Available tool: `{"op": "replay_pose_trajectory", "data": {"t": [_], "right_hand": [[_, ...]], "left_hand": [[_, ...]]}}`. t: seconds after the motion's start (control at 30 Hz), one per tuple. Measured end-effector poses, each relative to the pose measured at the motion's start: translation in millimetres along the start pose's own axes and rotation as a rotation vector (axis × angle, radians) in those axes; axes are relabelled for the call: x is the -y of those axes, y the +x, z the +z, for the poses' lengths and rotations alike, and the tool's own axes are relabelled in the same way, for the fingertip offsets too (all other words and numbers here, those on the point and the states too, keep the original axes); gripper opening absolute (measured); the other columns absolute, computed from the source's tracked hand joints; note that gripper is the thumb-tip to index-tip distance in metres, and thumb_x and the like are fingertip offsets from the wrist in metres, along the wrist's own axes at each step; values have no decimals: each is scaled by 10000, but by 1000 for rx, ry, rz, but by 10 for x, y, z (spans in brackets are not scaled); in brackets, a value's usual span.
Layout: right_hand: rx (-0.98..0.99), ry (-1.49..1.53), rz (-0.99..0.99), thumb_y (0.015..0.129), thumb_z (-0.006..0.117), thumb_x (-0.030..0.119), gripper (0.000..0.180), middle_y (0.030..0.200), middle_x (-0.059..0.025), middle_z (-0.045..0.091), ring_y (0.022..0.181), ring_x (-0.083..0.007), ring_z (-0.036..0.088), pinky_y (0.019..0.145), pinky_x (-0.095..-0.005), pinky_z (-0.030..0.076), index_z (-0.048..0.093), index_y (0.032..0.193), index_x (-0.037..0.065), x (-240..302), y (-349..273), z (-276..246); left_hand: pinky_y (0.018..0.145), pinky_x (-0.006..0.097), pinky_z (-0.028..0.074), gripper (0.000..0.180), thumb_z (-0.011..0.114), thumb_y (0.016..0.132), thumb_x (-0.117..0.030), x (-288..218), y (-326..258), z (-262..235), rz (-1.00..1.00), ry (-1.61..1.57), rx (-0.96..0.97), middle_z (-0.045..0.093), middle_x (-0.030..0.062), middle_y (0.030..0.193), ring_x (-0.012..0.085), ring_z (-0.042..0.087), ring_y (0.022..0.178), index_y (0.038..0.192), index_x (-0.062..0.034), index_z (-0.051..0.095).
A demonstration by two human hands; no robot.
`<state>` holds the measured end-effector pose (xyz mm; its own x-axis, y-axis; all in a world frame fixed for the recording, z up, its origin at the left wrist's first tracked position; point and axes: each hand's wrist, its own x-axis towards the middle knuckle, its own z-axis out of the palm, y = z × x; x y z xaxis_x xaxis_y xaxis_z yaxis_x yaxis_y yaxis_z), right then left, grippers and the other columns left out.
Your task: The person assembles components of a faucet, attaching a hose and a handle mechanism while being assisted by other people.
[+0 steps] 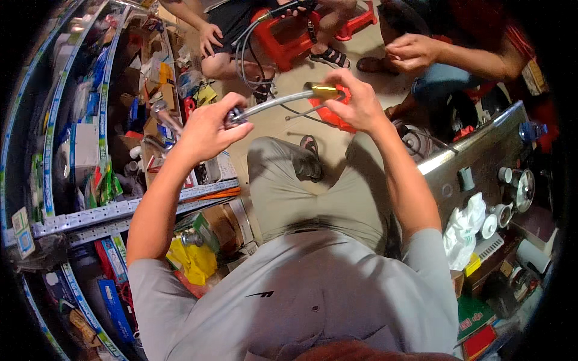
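My left hand (208, 127) is closed round a shiny chrome fitting (232, 118) at one end of a flexible silver-grey hose (276, 103). The hose arches slightly across to my right hand (360, 103), whose thumb and fingers grip near a brass-coloured sleeve (324, 91) at the other end. Both hands are raised over the floor, in front of my knees. Beneath the hose, a thin grey rod or cable (305, 112) runs toward my right hand; where it ends I cannot tell. My palms hide part of both hose ends.
Crowded shelves (84, 144) of packaged goods line the left. A metal-edged table (475, 144) with a white plastic bag (465, 231) and round parts stands right. Ahead sit people; one person's hand (415, 53) is near my right. A red stool (282, 48) stands beyond.
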<state>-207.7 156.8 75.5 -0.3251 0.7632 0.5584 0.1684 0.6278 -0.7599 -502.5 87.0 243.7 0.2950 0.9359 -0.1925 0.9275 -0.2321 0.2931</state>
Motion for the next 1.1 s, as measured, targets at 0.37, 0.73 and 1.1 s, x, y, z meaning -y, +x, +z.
{"op": "replay_pose_trajectory", "data": {"t": [0.37,0.73,1.1], "right_hand": [[229,-170,80,891,723,337,308,976,-142,723,923,-361,678,773,-445,528,703,1085,99,769,235,-54],[200,-232,15,826,791,189,332,1001,-111,627,863,-350,657,749,-428,521,626,1096,90,702,-33,-70],[267,4,143,852,779,171,352,931,-110,676,803,-243,687,732,-370,548,615,1139,52,544,-312,269]], "left_hand": [[680,370,481,613,842,753,-383,-45,192,381,116,-169,-44,622,115,799,228,600,697,1217,-97,561],[730,461,511,478,706,889,-467,-82,338,384,157,7,60,684,191,828,408,680,819,1153,-77,624],[682,465,485,516,709,878,-526,-102,318,469,227,-41,229,642,189,763,403,658,769,1115,-72,641]]}}
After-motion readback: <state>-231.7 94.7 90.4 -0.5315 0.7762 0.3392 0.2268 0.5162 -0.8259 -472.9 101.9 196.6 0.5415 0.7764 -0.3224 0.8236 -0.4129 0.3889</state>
